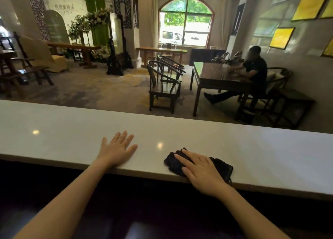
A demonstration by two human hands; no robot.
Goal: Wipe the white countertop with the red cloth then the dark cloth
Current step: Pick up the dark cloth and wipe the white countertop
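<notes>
The right hand (201, 170) presses flat, fingers extended, on the dark cloth (221, 166) at the white countertop (270, 154) near edge (left hand (117, 150) rests open, empty, well apart).

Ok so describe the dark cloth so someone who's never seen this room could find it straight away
Start at the long white countertop running across the foreground. Along its near edge, the right hand lies flat, palm down, on top of the dark cloth. It is a crumpled black rag, the only item on the counter; the left hand rests on bare surface beside it.
</notes>
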